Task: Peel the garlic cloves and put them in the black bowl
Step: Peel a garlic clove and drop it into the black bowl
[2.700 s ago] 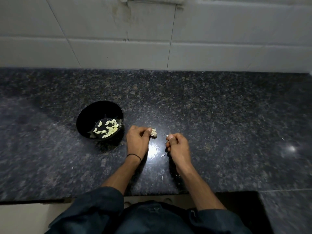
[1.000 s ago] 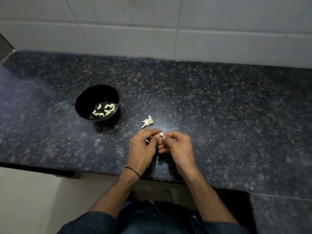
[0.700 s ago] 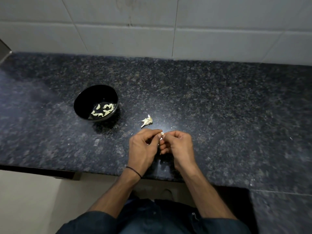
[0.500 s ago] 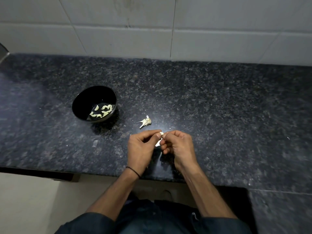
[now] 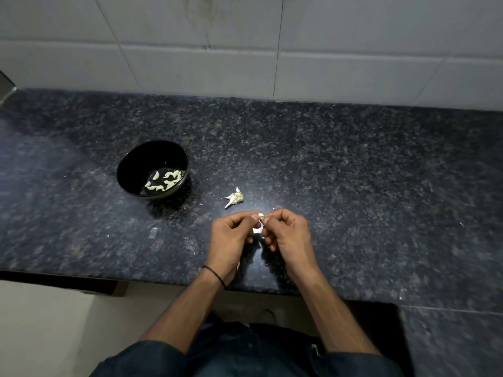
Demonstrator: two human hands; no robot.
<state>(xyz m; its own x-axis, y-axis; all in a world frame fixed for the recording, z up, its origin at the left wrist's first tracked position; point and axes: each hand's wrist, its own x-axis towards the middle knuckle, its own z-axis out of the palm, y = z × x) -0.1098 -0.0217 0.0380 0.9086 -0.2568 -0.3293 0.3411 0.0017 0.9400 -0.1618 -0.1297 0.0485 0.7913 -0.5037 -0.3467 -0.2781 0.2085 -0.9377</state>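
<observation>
Dim overall; the tiled wall [image 5: 353, 36] at 12 o'clock is the brightest area, a flat grey-white; the dark tabletop [image 5: 353, 172] takes a hazy sheen at 9 o'clock and a small white glare between the left hand [image 5: 231, 238] and right hand [image 5: 288, 235]; the garlic clove [image 5: 261, 216] they pinch is a pale, soft speck; the bowl [image 5: 141, 164] throws its shadow toward 5 o'clock, the hands toward 6; tile lines bow at the edges; the sleeves [image 5: 141, 360] and the 4 o'clock corner are blurred.

Left hand [image 5: 231, 236] and right hand [image 5: 290, 236] met on one clove [image 5: 261, 216] above the counter's [image 5: 367, 191] near part.
The bowl [image 5: 137, 165] sat left of them and farther back, peeled cloves [image 5: 163, 182] in it; a garlic scrap [image 5: 233, 197] lay between bowl and hands, the wall [image 5: 340, 50] behind.
</observation>
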